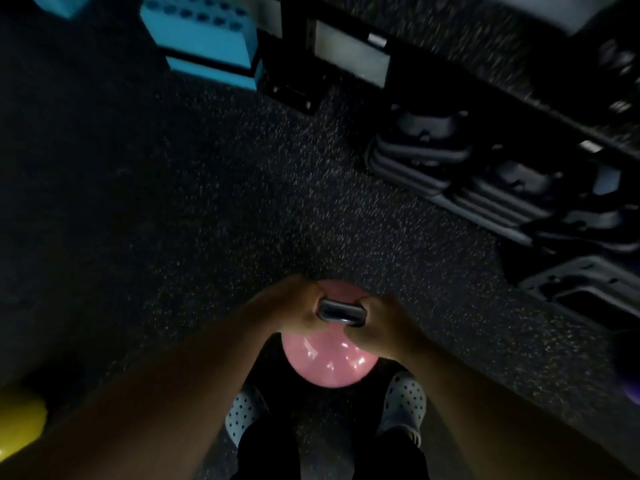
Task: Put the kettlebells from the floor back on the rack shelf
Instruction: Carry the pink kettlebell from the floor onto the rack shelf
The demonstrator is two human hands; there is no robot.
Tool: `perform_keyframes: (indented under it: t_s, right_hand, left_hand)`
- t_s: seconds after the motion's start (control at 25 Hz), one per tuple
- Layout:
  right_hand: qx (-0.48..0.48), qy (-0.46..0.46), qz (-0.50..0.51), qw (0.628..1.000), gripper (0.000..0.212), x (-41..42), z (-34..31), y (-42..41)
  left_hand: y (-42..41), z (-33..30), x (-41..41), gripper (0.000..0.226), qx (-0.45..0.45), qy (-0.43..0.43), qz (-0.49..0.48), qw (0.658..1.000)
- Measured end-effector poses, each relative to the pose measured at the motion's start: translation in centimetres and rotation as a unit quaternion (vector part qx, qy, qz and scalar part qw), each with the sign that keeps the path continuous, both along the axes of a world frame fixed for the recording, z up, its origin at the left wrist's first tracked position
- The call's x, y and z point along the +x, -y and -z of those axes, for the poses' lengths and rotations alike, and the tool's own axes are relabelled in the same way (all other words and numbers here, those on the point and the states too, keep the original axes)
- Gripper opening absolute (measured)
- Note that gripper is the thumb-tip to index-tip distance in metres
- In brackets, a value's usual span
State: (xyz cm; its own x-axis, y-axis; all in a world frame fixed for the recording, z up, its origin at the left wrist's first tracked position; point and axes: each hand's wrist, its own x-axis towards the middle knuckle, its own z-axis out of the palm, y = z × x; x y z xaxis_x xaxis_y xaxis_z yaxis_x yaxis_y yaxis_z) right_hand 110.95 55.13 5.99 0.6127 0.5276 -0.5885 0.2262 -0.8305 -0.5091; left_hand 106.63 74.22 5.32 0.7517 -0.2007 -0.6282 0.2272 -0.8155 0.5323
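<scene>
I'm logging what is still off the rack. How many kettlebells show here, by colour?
Pink kettlebell, gripped by left hand and right hand: 1
Yellow kettlebell, partly cut off at the frame edge: 1
Total: 2

Both bare forearms reach down and forward from the lower corners and meet in the middle. The left hand (294, 308) and the right hand (375, 327) are each curled closed around one end of the same handle (341, 311), knuckles up, thumbs tucked toward each other, the wrists almost straight.
</scene>
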Motion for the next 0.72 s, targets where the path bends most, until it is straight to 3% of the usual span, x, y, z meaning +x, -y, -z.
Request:
perform_keyframes:
  t_s: [0.2,0.4,0.72]
  right_hand:
    - [-0.007,0.129,0.019,0.991,0.015,8.6,-8.3,0.6]
    - [0.072,0.256,0.057,0.962,0.015,19.5,-12.5,1.1]
    - [0.069,0.330,0.088,0.937,0.021,35.5,-21.7,-0.1]
  left_hand:
    - [0.2,-9.2,10.1,0.013,0.051,0.121,0.082,0.988]
    - [0.5,-16.0,22.2,0.019,0.094,0.197,0.100,0.971]
    - [-0.3,-22.5,39.3,0.018,0.107,0.311,0.110,0.938]
